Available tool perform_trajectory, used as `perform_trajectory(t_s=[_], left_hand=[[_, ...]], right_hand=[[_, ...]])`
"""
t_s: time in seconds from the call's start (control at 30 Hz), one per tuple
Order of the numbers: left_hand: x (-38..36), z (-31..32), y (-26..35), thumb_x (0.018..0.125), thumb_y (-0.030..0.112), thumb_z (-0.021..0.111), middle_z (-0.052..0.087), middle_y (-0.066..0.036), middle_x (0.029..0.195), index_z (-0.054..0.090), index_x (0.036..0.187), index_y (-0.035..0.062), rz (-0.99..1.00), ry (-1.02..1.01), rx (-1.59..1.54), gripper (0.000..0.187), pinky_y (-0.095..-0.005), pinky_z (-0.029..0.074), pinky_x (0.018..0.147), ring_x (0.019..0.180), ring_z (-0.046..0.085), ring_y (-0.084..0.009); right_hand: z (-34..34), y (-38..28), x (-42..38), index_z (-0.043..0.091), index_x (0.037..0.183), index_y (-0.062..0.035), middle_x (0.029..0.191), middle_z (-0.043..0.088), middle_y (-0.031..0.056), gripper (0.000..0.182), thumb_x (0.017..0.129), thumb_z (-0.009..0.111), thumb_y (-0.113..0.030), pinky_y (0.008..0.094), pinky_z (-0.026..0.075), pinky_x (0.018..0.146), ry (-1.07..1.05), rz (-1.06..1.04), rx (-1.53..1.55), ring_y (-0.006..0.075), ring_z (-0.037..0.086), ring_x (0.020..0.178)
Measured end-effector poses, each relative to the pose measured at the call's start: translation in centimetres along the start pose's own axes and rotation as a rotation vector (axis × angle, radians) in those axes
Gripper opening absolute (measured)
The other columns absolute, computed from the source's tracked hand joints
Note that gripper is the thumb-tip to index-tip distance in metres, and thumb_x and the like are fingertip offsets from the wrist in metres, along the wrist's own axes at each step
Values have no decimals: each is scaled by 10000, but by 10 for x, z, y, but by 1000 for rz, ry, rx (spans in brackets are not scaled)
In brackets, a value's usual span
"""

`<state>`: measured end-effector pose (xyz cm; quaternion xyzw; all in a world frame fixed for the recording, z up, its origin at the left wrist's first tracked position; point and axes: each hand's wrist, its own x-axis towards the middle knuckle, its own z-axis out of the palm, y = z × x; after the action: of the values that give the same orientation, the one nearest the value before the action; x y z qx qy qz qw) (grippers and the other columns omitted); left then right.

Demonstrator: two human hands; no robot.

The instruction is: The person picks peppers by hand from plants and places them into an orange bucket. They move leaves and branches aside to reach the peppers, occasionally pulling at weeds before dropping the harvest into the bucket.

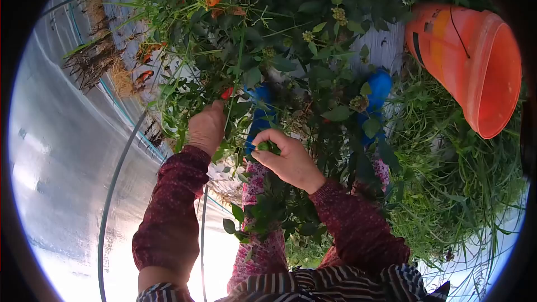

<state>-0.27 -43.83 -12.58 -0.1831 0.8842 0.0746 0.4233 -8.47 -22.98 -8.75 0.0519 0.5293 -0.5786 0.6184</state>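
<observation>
1. Left hand [206, 128]: reaches into the pepper plant [268, 50], near a red pepper [226, 93]; its grip is hidden by leaves.
2. Right hand [288, 159]: fingers pinched on a small green pepper [263, 146] among the foliage. Judged step: picking; detaching calls for a clean pull.
3. Orange bucket [467, 64]: tilted, well apart at right.

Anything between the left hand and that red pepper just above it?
Nothing solid. The left hand is right beneath the red pepper, with only thin stems and leaves crossing around it. The right hand pinches a small green pepper nearby.
</observation>
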Motion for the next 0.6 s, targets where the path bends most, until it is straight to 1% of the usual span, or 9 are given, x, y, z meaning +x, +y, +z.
perform_trajectory(t_s=[0.07, 0.13, 0.17, 0.23, 0.3, 0.37, 0.5, 0.53, 0.6], left_hand=[[6, -7, 12, 762, 143, 614, 614, -136, 813, 521, 932, 83, 48, -6, 94, 202, -409, 501, 629, 700, 637, -318], [11, -21, 28, 723, 112, 618, 585, -90, 808, 560, 905, 76, 250, 29, 272, 195, -369, 491, 598, 700, 625, -270], [14, -28, 35, 723, 112, 618, 585, -90, 808, 560, 905, 76, 255, 34, 277, 195, -369, 491, 598, 700, 625, -270], [22, -49, 57, 723, 106, 603, 576, -79, 840, 601, 859, 67, 462, -3, 447, 141, -340, 482, 578, 724, 606, -249], [40, -46, 72, 726, 104, 593, 583, -67, 816, 626, 824, 70, 487, 88, 455, 109, -353, 487, 584, 757, 598, -237], [66, -57, 87, 718, 82, 581, 588, -125, 771, 589, 757, 43, 521, 115, 209, 56, -387, 497, 630, 767, 621, -293], [141, -35, 82, 773, 135, 567, 658, -177, 871, 642, 862, 12, 277, -107, 415, 169, -376, 516, 688, 782, 638, -297], [157, -35, 82, 773, 135, 567, 658, -177, 871, 642, 862, 12, 280, -103, 415, 169, -376, 516, 688, 782, 638, -297], [182, -32, 83, 849, 233, 538, 639, -187, 1011, 625, 974, 14, 67, -408, 382, 267, -392, 518, 650, 903, 630, -282]], right_hand=[[-2, -3, -4, 552, 990, -68, 797, 533, -40, 171, 863, 638, -143, 212, 383, 544, -4, -2, -5, 19, 442, 638], [0, -2, -5, 551, 998, -65, 758, 511, -44, 184, 855, 641, -140, 215, 363, 535, -17, -1, 12, 23, 416, 621], [0, -2, -6, 551, 998, -65, 758, 511, -44, 184, 855, 641, -140, 215, 363, 535, -12, -8, 14, 23, 416, 621], [0, -3, -6, 550, 1002, -62, 741, 508, -46, 189, 857, 639, -143, 214, 364, 535, 12, -86, -42, 23, 416, 616], [-3, -4, -6, 549, 1007, -61, 744, 520, -42, 185, 862, 634, -138, 215, 368, 536, 4, -96, -51, 23, 417, 616], [-3, -4, -9, 545, 1020, -54, 779, 543, -26, 189, 870, 626, -136, 218, 402, 571, 8, -84, -10, 27, 468, 658], [-5, -1, -10, 542, 1032, -48, 828, 563, -7, 198, 875, 624, -139, 223, 434, 620, 3, -76, 29, 40, 522, 722], [-6, -2, -11, 542, 1034, -45, 849, 569, -1, 198, 878, 621, -139, 223, 440, 637, 2, -66, 51, 46, 537, 750], [-8, -2, -13, 542, 1039, -40, 880, 577, 2, 202, 882, 617, -143, 223, 443, 645, 16, -61, 76, 50, 530, 741]])
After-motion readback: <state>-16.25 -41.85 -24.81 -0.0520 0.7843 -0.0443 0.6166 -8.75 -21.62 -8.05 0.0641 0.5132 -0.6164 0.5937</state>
